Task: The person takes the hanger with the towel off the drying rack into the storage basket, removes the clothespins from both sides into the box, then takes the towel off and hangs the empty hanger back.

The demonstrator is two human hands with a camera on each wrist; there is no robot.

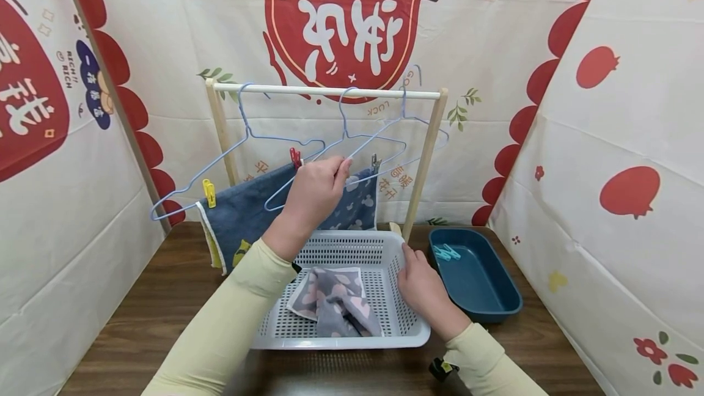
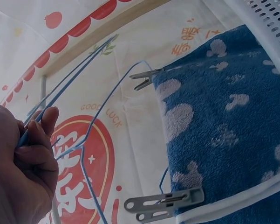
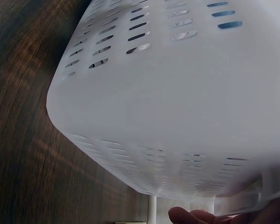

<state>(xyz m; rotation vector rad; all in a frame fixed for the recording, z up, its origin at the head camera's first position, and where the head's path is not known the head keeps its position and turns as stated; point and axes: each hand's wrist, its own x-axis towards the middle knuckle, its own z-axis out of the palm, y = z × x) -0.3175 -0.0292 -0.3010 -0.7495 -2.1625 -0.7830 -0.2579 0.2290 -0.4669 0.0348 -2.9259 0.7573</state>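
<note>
My left hand (image 1: 316, 191) grips the lower corner of a blue wire hanger (image 1: 374, 136), its fingers curled round the wire. This hanger slants up to the right end of the rail. Behind the hand, a blue patterned towel (image 2: 233, 107) hangs, with a yellow clothespin (image 1: 209, 193), a red clothespin (image 1: 296, 157) and grey clothespins (image 2: 165, 204) along its top. With fingers on the outside, my right hand (image 1: 423, 283) holds the right rim of a light grey perforated basket (image 1: 341, 343). A grey and pink cloth (image 1: 352, 304) lies crumpled in it.
A wooden rack with a white rail (image 1: 308, 89) stands at the back, carrying two other blue hangers. To the basket's right sits a dark blue tray (image 1: 503, 283) with light blue clothespins (image 1: 447, 252) in it. Printed cloth walls (image 1: 594, 139) enclose the wooden table (image 1: 137, 298).
</note>
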